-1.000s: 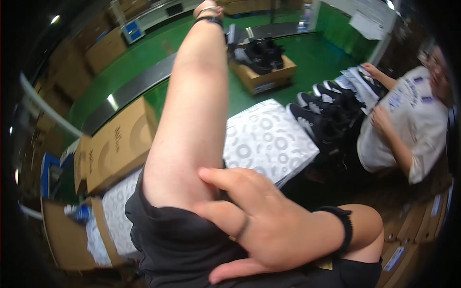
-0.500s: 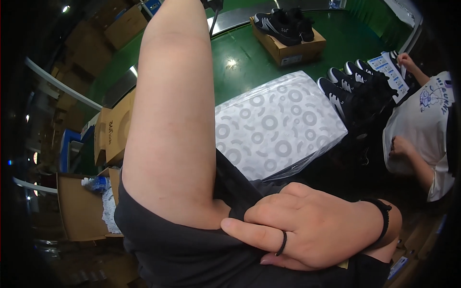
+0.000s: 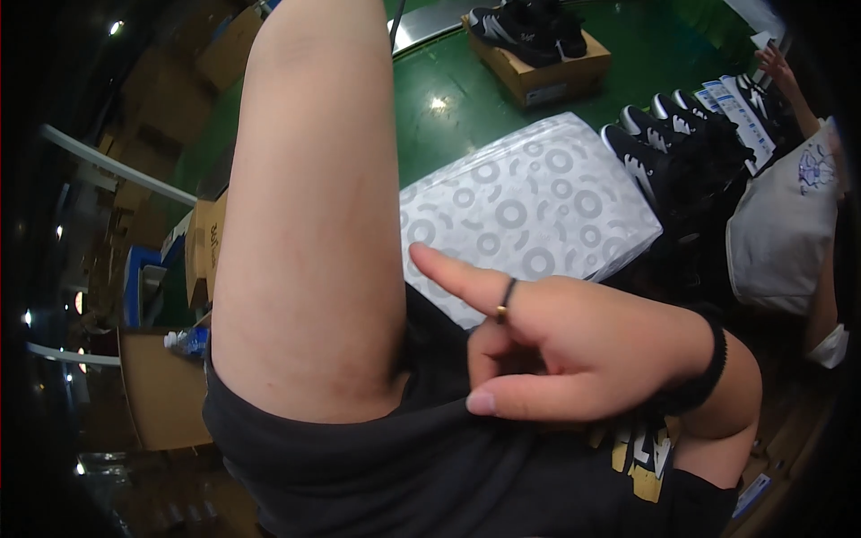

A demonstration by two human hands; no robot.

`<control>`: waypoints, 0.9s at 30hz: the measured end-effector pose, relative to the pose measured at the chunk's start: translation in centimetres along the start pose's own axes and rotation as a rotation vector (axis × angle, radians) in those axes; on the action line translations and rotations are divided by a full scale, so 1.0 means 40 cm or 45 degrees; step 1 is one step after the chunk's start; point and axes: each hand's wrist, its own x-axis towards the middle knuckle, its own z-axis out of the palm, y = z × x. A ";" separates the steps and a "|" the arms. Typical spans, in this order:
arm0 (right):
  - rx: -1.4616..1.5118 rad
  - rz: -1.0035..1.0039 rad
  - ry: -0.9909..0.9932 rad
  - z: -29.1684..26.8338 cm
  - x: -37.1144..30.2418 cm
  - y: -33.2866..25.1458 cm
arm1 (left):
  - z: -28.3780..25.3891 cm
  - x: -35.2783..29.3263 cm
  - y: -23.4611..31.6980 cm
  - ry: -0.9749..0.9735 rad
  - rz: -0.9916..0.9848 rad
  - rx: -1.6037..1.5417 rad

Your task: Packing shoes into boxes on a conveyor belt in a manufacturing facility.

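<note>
My left arm point(image 3: 314, 206) rises from a dark short sleeve and runs out past the upper edge, so my left hand is out of view. My right hand point(image 3: 583, 350) is in front of my dark shirt point(image 3: 359, 466), a black band round its wrist and another on its index finger. That finger is stretched out over the edge of a stack of white sheets point(image 3: 538, 197) with grey rings, while the other fingers curl and the thumb stands apart. Nothing shows in its grasp. The stack lies on the green table point(image 3: 430, 134).
Black shoes point(image 3: 529, 36) sit on a brown box point(image 3: 547, 81) at the back. More black-and-white shoes point(image 3: 646, 152) line the right side, by a person in a light top point(image 3: 785, 233) with one hand raised. At left are an open carton point(image 3: 161, 386) and a bottle point(image 3: 186, 341).
My right hand has lifted away from the sleeve by my left arm, its index finger now extended. The other person's hand at right has risen. The view has shifted slightly.
</note>
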 end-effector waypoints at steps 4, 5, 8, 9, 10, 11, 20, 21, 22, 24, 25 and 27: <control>-0.261 -0.112 0.036 0.000 -0.018 -0.010 | 0.039 -0.042 -0.013 -0.080 -0.019 0.014; -0.368 -0.083 0.025 0.001 -0.020 -0.012 | 0.043 -0.049 -0.010 -0.094 -0.019 0.012; -0.473 -0.037 0.013 0.003 -0.020 -0.016 | 0.049 -0.066 -0.006 -0.123 -0.025 0.010; -0.532 -0.082 0.008 0.003 -0.021 -0.011 | 0.047 -0.070 -0.008 -0.128 -0.030 0.011; -0.592 -0.129 0.003 0.003 -0.020 -0.007 | 0.044 -0.072 -0.011 -0.132 -0.036 0.012; -0.592 -0.129 0.006 0.005 -0.021 -0.005 | 0.035 -0.071 -0.010 -0.129 -0.040 0.009; -0.337 -0.298 0.283 0.005 -0.015 0.004 | -0.095 -0.007 -0.025 -0.021 -0.101 0.013; -0.227 -0.236 0.334 -0.005 -0.008 0.000 | -0.104 0.000 -0.022 -0.013 -0.106 0.011; -0.117 -0.173 0.382 -0.012 -0.002 0.000 | -0.112 0.005 -0.020 -0.006 -0.110 0.008; -0.179 -0.241 0.392 -0.014 0.003 0.005 | -0.130 0.016 -0.016 0.009 -0.115 0.000; -0.345 -0.232 0.382 -0.010 0.003 0.003 | -0.137 0.020 -0.014 0.016 -0.119 -0.005; -0.509 -0.268 0.427 0.008 0.000 0.009 | -0.135 0.022 -0.016 0.012 -0.129 -0.005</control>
